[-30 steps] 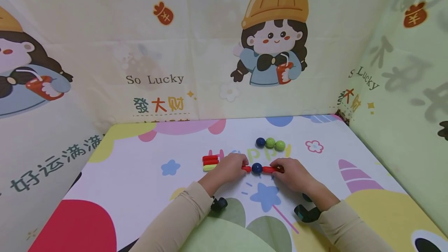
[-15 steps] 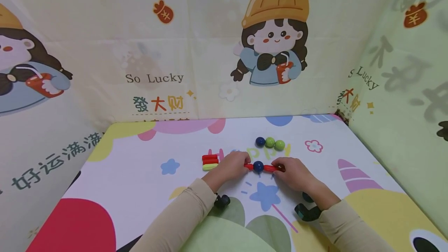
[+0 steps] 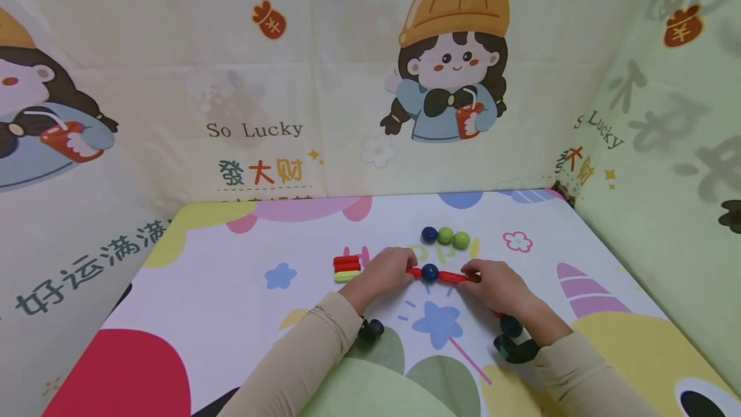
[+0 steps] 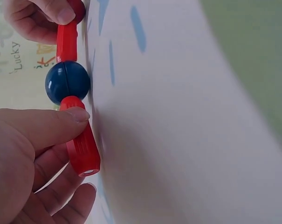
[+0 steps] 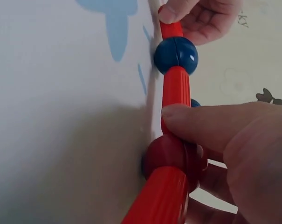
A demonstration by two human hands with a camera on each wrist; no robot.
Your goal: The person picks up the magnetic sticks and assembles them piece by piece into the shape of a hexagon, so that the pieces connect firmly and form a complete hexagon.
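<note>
My left hand (image 3: 386, 272) pinches a red magnetic-type rod (image 4: 83, 149) between thumb and fingers; its far tip meets a glossy dark blue ball (image 4: 67, 83). On the ball's other side is a second red rod (image 5: 176, 88), which my right hand (image 3: 498, 287) pinches with the thumb on top. That rod runs to a dark red ball (image 5: 166, 155), partly behind my right fingers. From there another red rod (image 5: 160, 196) extends toward the right wrist. In the head view a dark ball (image 3: 511, 325) shows beside my right wrist at the end of a red piece.
Behind the hands lie a dark blue ball (image 3: 429, 234) and two green balls (image 3: 453, 237) in a row. Left of my left hand are two red rods (image 3: 347, 264) and a yellow-green rod (image 3: 347, 277), side by side on the printed tabletop (image 3: 220, 301). Printed cloth hangs behind.
The blue ball and left hand have shifted slightly right and away from me. My right hand has slid rightward, exposing more red rod, and more of the dark ball shows by that wrist.
</note>
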